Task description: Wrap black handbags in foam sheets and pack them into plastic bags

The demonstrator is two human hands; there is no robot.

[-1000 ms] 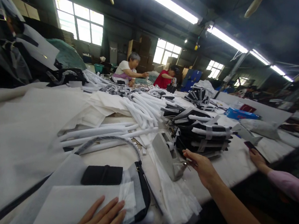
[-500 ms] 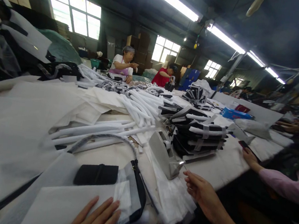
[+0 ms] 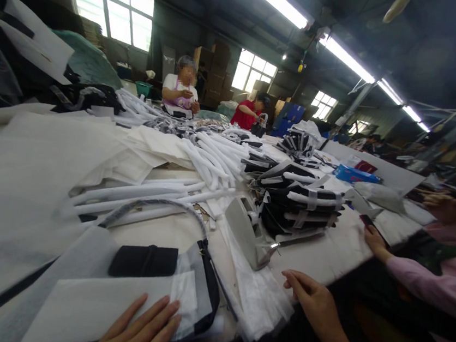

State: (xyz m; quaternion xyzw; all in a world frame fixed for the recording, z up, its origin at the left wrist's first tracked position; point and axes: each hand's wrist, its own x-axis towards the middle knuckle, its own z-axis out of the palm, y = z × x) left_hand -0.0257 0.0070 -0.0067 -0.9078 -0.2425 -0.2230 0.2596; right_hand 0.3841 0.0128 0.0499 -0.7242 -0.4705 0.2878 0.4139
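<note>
My left hand lies flat, fingers spread, on a folded white paper sheet. This sheet covers part of a black handbag, whose arched handle is wrapped in clear film. Above the sheet a black flap with a strap shows on the bag. To the right, my right hand is raised near the table edge with thumb and fingertips pinched together. Anything between them is too small to make out. Just beyond it stands a grey tape dispenser, apart from the fingers.
Thin white sheets lie under the dispenser. Behind it rises a stack of wrapped black bags. White padded tubes and large paper sheets spread leftward. Co-workers sit across the table; at right a person's hand holds a phone.
My right hand has drawn slightly down and away from the tape dispenser, still pinched. My left hand stays on the paper. The view has shifted a little.
</note>
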